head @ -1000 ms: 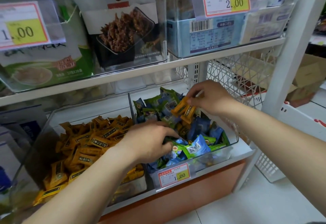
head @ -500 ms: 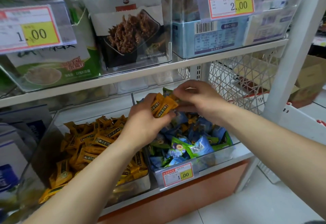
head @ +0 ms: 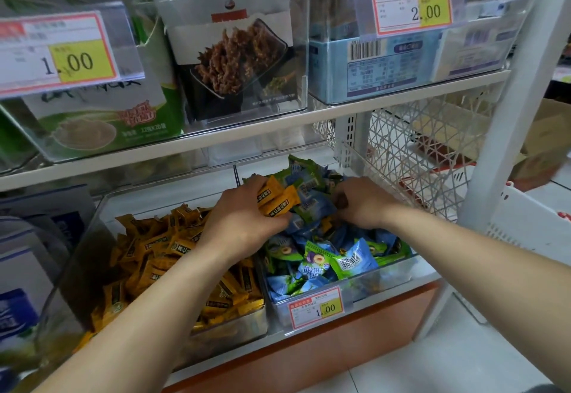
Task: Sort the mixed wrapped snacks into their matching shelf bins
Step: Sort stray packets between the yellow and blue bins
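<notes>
Two clear bins stand side by side on the lower shelf. The left bin [head: 77, 256] holds a heap of orange wrapped snacks [head: 154, 250]. The right bin [head: 398, 275] holds blue and green wrapped snacks [head: 327, 259]. My left hand [head: 244, 219] hovers over the right bin's back left corner, shut on a small bunch of orange snacks [head: 278, 199]. My right hand [head: 361, 204] reaches into the blue and green pile at the back of the same bin, fingers curled down among the wrappers; what it grips is hidden.
A price tag [head: 315, 307] reading 1.00 hangs on the right bin's front. The upper shelf [head: 247, 133] sits close above, carrying clear bins with boxed goods. A white lattice basket [head: 426, 157] and the shelf post [head: 506, 133] stand to the right.
The orange snacks passed from my right hand into my left hand, which lifted out of the front of the right bin. My right hand has gone back down into the blue and green pile.
</notes>
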